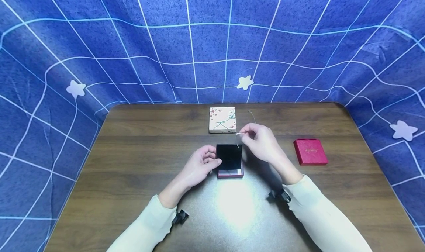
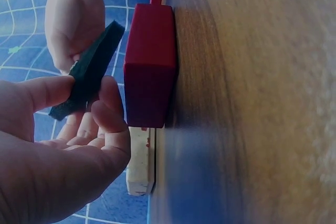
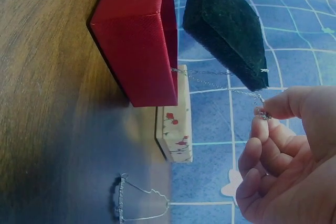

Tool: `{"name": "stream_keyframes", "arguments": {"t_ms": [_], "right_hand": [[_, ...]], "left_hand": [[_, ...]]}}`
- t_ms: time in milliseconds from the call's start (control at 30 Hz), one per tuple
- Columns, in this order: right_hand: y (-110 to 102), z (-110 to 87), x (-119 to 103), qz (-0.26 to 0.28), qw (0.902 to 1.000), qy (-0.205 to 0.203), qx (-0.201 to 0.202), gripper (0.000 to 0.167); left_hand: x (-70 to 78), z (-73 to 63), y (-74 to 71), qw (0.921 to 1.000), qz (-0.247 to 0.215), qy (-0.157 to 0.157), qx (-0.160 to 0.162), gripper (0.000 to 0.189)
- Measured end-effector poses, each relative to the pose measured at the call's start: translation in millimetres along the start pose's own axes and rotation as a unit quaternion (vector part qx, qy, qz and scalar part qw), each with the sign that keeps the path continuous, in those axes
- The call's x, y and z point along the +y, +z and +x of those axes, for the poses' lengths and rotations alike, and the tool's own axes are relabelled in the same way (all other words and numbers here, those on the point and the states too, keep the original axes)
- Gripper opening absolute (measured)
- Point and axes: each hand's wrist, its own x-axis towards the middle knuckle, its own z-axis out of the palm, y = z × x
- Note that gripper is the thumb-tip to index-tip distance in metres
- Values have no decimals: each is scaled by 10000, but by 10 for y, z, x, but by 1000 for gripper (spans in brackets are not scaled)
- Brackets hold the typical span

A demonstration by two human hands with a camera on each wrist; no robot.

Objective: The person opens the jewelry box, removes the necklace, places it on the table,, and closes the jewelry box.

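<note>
My left hand (image 1: 199, 165) pinches a black velvet jewelry pad (image 1: 229, 156) between thumb and fingers. The pad is tilted above an open red jewelry box (image 3: 131, 35), which overlaps it from above. My right hand (image 1: 262, 143) pinches the end of a thin silver necklace (image 3: 264, 114) between thumb and index finger, beside the pad's far right corner. From those fingertips the fine chain (image 3: 210, 82) droops under the pad toward the box rim and back to the pad's corner, where a small silver bit catches.
Behind the box stands a cream floral-patterned box (image 1: 222, 120). A thin silver piece of jewelry (image 3: 122, 198) lies on the wooden table (image 1: 149, 156) to its right. Further right rests a red lid-like square box (image 1: 310, 152). A blue curtain (image 1: 212, 41) hangs along the table's back edge.
</note>
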Motion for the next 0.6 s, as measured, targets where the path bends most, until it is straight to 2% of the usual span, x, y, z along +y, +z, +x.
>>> {"name": "stream_keyframes", "arguments": {"t_ms": [600], "right_hand": [[-122, -102, -47, -183, 9991, -228, 298, 5]], "left_hand": [[14, -11, 8, 9998, 18, -135, 128, 24]]}}
